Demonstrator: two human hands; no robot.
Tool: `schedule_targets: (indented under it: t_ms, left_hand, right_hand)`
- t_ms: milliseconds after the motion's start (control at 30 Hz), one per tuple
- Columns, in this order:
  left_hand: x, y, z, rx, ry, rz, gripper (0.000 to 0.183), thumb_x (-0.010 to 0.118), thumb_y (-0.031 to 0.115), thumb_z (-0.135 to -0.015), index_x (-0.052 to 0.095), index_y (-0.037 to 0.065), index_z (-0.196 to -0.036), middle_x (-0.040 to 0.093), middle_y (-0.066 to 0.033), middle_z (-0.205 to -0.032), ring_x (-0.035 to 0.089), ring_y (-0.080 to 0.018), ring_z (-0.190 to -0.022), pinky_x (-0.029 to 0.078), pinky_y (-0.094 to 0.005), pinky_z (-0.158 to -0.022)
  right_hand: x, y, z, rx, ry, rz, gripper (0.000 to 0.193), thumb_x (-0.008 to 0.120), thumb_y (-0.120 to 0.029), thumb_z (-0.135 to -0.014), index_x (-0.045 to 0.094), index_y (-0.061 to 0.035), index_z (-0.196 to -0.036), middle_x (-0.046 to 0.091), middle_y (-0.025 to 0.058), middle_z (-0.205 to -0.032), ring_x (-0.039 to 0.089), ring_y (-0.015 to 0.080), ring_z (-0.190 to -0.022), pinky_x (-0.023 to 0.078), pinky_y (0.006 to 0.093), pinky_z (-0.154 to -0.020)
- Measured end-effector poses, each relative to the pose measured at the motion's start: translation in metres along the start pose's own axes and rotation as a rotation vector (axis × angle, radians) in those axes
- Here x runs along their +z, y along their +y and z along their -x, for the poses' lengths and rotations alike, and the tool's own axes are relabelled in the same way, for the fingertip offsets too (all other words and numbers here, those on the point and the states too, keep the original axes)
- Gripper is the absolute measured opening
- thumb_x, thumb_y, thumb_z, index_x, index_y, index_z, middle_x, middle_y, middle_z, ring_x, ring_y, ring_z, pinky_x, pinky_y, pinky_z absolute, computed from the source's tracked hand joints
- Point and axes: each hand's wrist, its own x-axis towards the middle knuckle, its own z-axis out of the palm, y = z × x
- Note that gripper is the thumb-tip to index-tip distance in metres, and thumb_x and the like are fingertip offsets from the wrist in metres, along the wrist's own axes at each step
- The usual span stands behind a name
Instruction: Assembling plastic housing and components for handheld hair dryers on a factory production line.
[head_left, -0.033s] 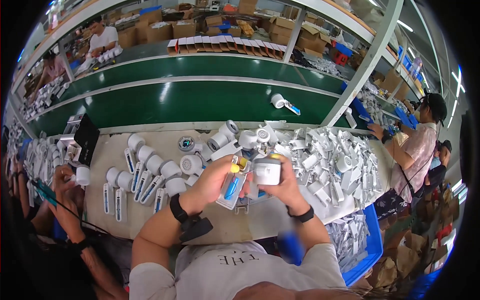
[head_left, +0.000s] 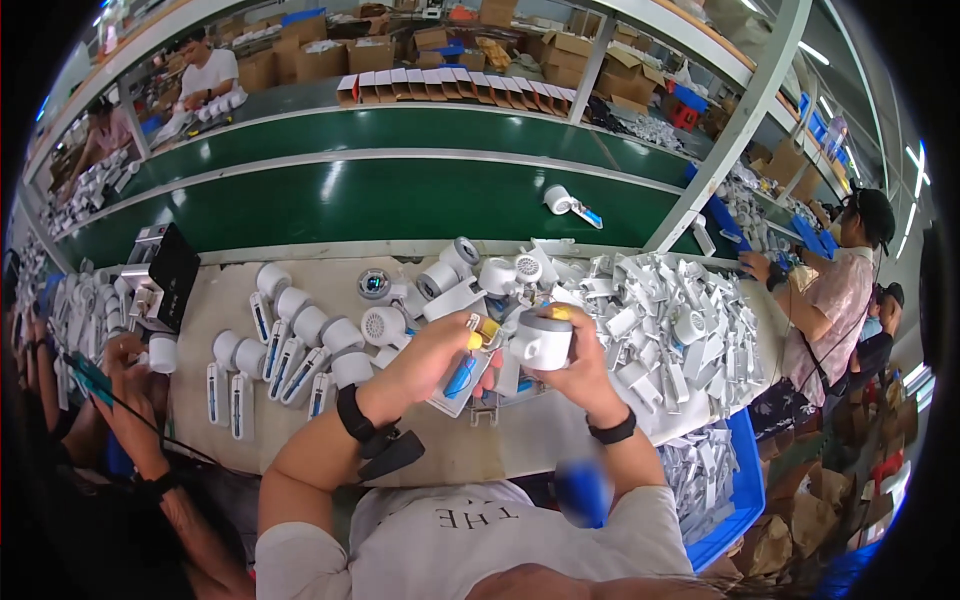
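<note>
My left hand [head_left: 425,362] grips an open white handle shell [head_left: 448,402] with a blue cylindrical part [head_left: 462,376] and wiring inside. My right hand [head_left: 590,375] is closed around a white round device head [head_left: 541,345] with a grey rim, its side opening facing me. The two pieces are close together above the table; whether wires join them is hard to tell. Yellow covers show on fingers of both hands. Under my hands lie white plastic parts. Left of them, several round-headed white devices [head_left: 340,335] with blue-striped handles lie in a row.
A big heap of white handle shells [head_left: 660,330] covers the table's right side. Below it stands a blue bin [head_left: 745,480] of similar parts. Beyond runs a green conveyor [head_left: 400,205] carrying one device [head_left: 570,204]. A black box machine [head_left: 162,280] and a co-worker's hands [head_left: 130,375] are at left.
The round head in my right hand has turned and tilted, so its side opening now shows. My right hand has shifted slightly right. My left hand still holds the handle shell.
</note>
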Motion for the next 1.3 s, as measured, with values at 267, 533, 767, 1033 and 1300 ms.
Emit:
schedule_targets:
  t_ms: [267, 533, 767, 1033, 1300]
  left_hand:
    - [0.005, 0.001, -0.002, -0.003, -0.008, -0.473, 0.02, 0.047, 0.009, -0.082, 0.043, -0.003, -0.097, 0.057, -0.0107, -0.08, 0.056, -0.0133, -0.057, 0.046, -0.026, -0.049]
    - [-0.01, -0.007, -0.008, 0.306, 0.139, -1.049, 0.023, 0.056, 0.014, -0.074, 0.048, -0.003, -0.087, 0.055, -0.0128, -0.059, 0.055, -0.0202, -0.05, 0.041, -0.0306, -0.046]
    - [-0.006, -0.015, -0.013, 0.163, 0.084, -1.203, 0.031, 0.059, 0.017, -0.071, 0.048, -0.003, -0.092, 0.057, -0.0198, -0.066, 0.058, -0.0327, -0.059, 0.044, -0.0383, -0.053]
    - [-0.012, -0.033, 0.004, 0.123, -0.001, -1.288, 0.029, 0.059, 0.014, -0.076, 0.049, 0.0, -0.099, 0.059, -0.0138, -0.069, 0.06, -0.0226, -0.058, 0.044, -0.031, -0.051]
    - [-0.014, -0.032, 0.004, -0.224, 0.025, -0.482, 0.021, 0.052, 0.014, -0.087, 0.051, 0.001, -0.103, 0.062, -0.0087, -0.083, 0.06, -0.0153, -0.067, 0.048, -0.0261, -0.058]
  right_hand:
    - [-0.022, -0.01, -0.026, -0.461, -0.093, 0.64, 0.061, 0.079, -0.002, -0.056, 0.048, -0.0121, -0.107, 0.049, 0.0102, -0.111, 0.053, 0.0301, -0.103, 0.044, 0.0358, -0.083]
    - [-0.026, -0.025, -0.027, 0.169, -0.15, -0.043, 0.067, 0.077, -0.004, -0.061, 0.046, -0.0087, -0.12, 0.046, 0.0113, -0.118, 0.052, 0.0286, -0.105, 0.042, 0.0357, -0.09]
    - [-0.035, -0.047, -0.056, 0.118, -0.539, 0.348, 0.046, 0.07, -0.018, -0.074, 0.056, -0.0096, -0.117, 0.053, 0.011, -0.103, 0.053, 0.0228, -0.093, 0.044, 0.029, -0.075]
    - [-0.029, -0.014, -0.03, 0.174, -0.602, 0.302, 0.046, 0.064, -0.029, -0.08, 0.052, -0.0111, -0.12, 0.052, 0.0114, -0.103, 0.052, 0.0246, -0.09, 0.046, 0.0301, -0.073]
    - [-0.067, 0.03, 0.0, 0.363, -0.134, 0.177, 0.042, 0.053, -0.038, -0.086, 0.056, -0.0052, -0.111, 0.06, 0.0135, -0.097, 0.057, 0.0285, -0.091, 0.045, 0.0348, -0.079]
